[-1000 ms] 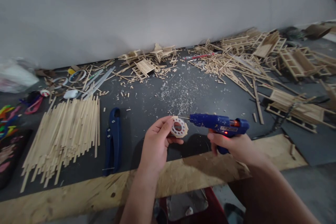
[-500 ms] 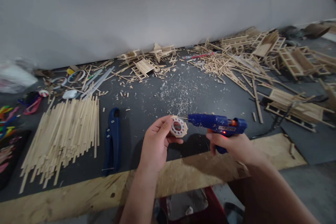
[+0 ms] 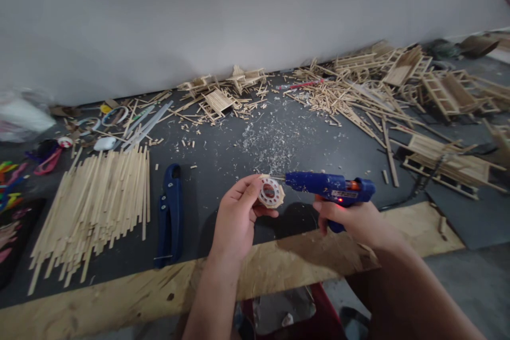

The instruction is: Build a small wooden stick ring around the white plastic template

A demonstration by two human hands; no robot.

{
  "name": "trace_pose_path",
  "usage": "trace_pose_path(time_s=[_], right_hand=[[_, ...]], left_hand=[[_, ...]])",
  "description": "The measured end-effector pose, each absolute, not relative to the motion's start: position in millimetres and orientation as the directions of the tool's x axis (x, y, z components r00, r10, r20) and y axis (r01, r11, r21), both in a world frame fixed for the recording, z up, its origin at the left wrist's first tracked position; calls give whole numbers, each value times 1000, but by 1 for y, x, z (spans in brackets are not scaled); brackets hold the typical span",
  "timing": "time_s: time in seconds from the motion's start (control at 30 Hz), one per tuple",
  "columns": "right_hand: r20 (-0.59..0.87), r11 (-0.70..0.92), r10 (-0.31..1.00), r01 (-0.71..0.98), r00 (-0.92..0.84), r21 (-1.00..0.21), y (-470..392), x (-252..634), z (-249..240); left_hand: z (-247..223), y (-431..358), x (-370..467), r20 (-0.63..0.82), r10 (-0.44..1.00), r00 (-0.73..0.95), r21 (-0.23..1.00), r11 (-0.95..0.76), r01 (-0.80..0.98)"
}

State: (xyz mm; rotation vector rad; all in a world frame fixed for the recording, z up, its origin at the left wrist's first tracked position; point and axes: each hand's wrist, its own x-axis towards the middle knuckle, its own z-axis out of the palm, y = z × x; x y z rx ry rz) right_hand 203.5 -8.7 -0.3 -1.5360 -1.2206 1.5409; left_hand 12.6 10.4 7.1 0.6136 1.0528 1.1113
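Between its thumb and fingers, my left hand (image 3: 240, 212) pinches a small white ring with holes (image 3: 270, 193), which has short wooden pieces around its edge. My right hand (image 3: 350, 219) is wrapped round the handle of a blue hot glue gun (image 3: 319, 184) with a red light lit on its side. The gun's thin metal nozzle points left and reaches the top edge of the ring; whether it touches cannot be made out. On the table left of my left hand lies a blue cutter tool (image 3: 170, 218).
A bundle of thin wooden sticks (image 3: 93, 212) lies at the left. Stick scraps (image 3: 334, 96) and small stick-built models (image 3: 450, 156) cover the right and back. White glue shreds (image 3: 271, 143) are scattered mid-table. A grey wall (image 3: 239, 16) stands behind.
Almost nothing differs. Both hands, the ring and the glue gun keep nearly the same places, and the view has shifted very slightly.
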Motion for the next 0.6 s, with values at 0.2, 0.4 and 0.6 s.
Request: trace_pose_path(time_s=[0.2,0.4,0.6], right_hand=[[-392,-371,911,162,-124,-914,-9,209,-5],[-436,-434,900,-58,15,-899,2,213,-13],[-535,-536,844,26,16,-844,7,237,-11]], left_hand=[[6,10,11,-360,929,88,835,363,-413],[6,9,9,-362,924,124,839,381,-390],[7,6,3,-357,920,164,874,391,-289]])
